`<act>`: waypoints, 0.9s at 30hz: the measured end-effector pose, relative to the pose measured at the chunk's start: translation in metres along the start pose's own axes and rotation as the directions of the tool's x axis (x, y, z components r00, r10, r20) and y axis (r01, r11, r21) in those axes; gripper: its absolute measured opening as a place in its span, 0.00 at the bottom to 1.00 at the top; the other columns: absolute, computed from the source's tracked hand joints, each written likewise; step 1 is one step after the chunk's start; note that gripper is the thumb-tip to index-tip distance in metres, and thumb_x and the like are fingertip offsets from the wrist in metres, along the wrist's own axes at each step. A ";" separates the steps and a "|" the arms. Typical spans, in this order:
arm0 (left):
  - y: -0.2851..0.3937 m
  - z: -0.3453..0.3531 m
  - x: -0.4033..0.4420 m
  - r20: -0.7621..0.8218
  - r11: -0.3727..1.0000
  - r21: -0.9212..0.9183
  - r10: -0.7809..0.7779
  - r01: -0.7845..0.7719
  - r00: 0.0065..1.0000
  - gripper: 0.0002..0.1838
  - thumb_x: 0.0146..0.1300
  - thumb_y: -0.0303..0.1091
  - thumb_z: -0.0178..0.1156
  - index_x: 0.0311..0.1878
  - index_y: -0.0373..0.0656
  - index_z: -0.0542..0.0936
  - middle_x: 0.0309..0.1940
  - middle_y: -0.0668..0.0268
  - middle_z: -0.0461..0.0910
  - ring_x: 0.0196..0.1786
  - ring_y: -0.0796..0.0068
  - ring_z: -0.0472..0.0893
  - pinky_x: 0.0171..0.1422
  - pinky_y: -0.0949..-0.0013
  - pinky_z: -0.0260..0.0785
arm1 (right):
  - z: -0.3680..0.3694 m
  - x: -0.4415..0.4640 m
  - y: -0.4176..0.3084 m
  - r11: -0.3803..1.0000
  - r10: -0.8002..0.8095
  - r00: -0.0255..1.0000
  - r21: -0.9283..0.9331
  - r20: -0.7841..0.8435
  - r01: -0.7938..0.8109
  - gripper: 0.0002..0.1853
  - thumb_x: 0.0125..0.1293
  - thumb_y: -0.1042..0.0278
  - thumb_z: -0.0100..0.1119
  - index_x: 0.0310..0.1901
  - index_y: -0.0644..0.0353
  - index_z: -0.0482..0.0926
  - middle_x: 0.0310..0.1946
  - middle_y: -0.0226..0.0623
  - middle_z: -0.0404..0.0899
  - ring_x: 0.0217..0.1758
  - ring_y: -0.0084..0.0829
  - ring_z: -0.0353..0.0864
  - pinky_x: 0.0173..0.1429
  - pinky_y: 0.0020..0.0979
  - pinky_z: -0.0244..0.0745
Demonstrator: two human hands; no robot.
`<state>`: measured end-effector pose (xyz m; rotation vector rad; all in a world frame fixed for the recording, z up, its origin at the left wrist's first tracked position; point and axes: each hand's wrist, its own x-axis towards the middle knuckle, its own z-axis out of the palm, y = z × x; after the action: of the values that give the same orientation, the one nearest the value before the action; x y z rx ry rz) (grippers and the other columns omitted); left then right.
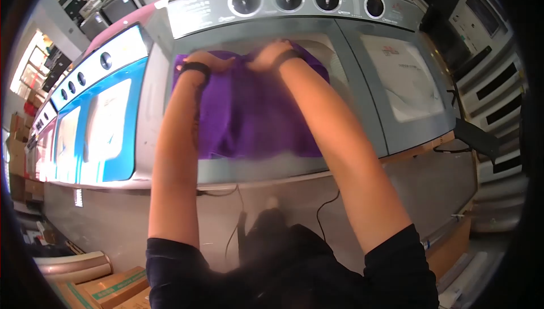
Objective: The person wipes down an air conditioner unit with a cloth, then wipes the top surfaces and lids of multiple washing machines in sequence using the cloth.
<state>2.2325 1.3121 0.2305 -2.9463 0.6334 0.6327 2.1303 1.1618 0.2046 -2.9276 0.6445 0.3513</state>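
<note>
A purple cloth [255, 110] lies spread over the left lid of a grey twin-tub washing machine [362, 88]. At the cloth's far left edge is my left hand [207, 60], its thumb on top and its other fingers curled over the fabric. My right hand [271, 55] grips the far edge a little to the right, with the fingertips partly hidden. Between the two hands the fabric dips slightly. Both wrists wear dark bands.
Behind the cloth rises the control panel [215, 8] with several black knobs. A blue-topped washing machine [107, 122] stands to the left. Cardboard boxes [113, 289] sit on the floor at lower left, and cables [323, 212] trail below the machine. Stacked appliances [498, 99] line the right.
</note>
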 end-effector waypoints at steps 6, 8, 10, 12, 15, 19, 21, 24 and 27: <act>-0.002 0.010 0.100 -0.135 0.987 0.001 -0.160 0.162 0.978 0.64 0.42 0.84 0.47 0.74 0.42 0.52 0.73 0.46 0.50 0.75 0.45 0.48 0.77 0.48 0.34 | -0.023 0.018 0.017 0.950 0.121 0.992 0.283 0.046 -0.129 0.59 0.48 0.28 0.61 0.74 0.55 0.47 0.76 0.39 0.39 0.79 0.44 0.29 0.75 0.54 0.44; 0.007 -0.002 0.066 -0.147 0.987 -0.032 -0.161 0.158 0.976 0.66 0.42 0.85 0.45 0.74 0.40 0.50 0.73 0.43 0.46 0.75 0.43 0.47 0.77 0.49 0.35 | -0.018 0.037 0.025 0.959 0.118 0.993 0.263 -0.025 -0.108 0.59 0.47 0.28 0.62 0.74 0.55 0.47 0.76 0.38 0.39 0.79 0.43 0.30 0.75 0.54 0.44; 0.012 -0.008 0.053 -0.162 0.978 -0.082 -0.205 0.194 0.965 0.66 0.42 0.85 0.46 0.74 0.41 0.49 0.73 0.42 0.45 0.75 0.42 0.46 0.77 0.50 0.35 | -0.012 0.050 0.039 0.962 0.053 0.996 0.270 -0.066 -0.033 0.57 0.49 0.27 0.60 0.73 0.53 0.49 0.76 0.37 0.39 0.79 0.41 0.31 0.75 0.54 0.42; 0.006 -0.008 0.063 -0.066 0.985 0.035 -0.165 0.167 0.984 0.64 0.45 0.85 0.42 0.75 0.42 0.46 0.73 0.40 0.42 0.76 0.41 0.42 0.77 0.51 0.35 | -0.013 0.055 0.060 0.961 -0.076 0.994 0.260 -0.076 0.093 0.56 0.50 0.26 0.58 0.73 0.52 0.49 0.76 0.36 0.39 0.79 0.40 0.31 0.76 0.54 0.40; 0.018 -0.001 0.033 -0.130 0.982 -0.038 -0.189 0.185 0.973 0.62 0.48 0.85 0.37 0.75 0.45 0.45 0.74 0.41 0.39 0.76 0.41 0.38 0.77 0.49 0.33 | -0.010 0.058 0.111 0.970 -0.163 0.976 0.157 -0.142 0.185 0.54 0.54 0.22 0.46 0.74 0.50 0.47 0.77 0.35 0.39 0.79 0.38 0.34 0.77 0.51 0.34; 0.032 0.025 0.020 -0.073 0.952 -0.126 -0.291 0.281 0.954 0.65 0.45 0.86 0.39 0.75 0.44 0.45 0.74 0.41 0.38 0.76 0.40 0.38 0.76 0.46 0.31 | -0.020 0.034 0.195 0.976 -0.200 0.971 0.064 -0.128 0.209 0.52 0.58 0.24 0.41 0.74 0.56 0.46 0.76 0.39 0.38 0.79 0.42 0.34 0.78 0.46 0.35; 0.062 0.028 0.017 -0.014 0.939 -0.155 -0.314 0.308 0.949 0.66 0.44 0.87 0.40 0.75 0.41 0.45 0.73 0.38 0.41 0.77 0.46 0.37 0.78 0.51 0.31 | -0.035 0.011 0.236 0.979 -0.194 0.981 0.068 0.004 0.194 0.54 0.57 0.22 0.40 0.74 0.55 0.42 0.77 0.38 0.31 0.79 0.41 0.29 0.79 0.42 0.32; 0.147 0.024 -0.048 -0.148 0.952 -0.148 -0.289 0.268 0.946 0.66 0.44 0.86 0.41 0.75 0.42 0.45 0.74 0.42 0.40 0.77 0.46 0.40 0.78 0.52 0.32 | -0.021 0.004 0.290 0.984 -0.162 0.986 0.068 -0.030 0.164 0.53 0.58 0.22 0.38 0.75 0.54 0.42 0.77 0.40 0.32 0.79 0.41 0.29 0.77 0.48 0.30; 0.192 0.036 -0.061 -0.147 0.981 -0.082 -0.189 0.178 0.971 0.60 0.50 0.83 0.38 0.75 0.44 0.44 0.75 0.44 0.39 0.77 0.45 0.40 0.78 0.52 0.34 | -0.023 -0.037 0.320 0.994 -0.067 0.998 0.087 -0.012 0.068 0.51 0.59 0.24 0.39 0.74 0.54 0.44 0.77 0.41 0.34 0.79 0.43 0.32 0.78 0.41 0.32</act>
<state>2.0899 1.1648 0.2267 -3.0906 0.3480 0.4210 1.9653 0.8842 0.2141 -2.8606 0.5464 0.2947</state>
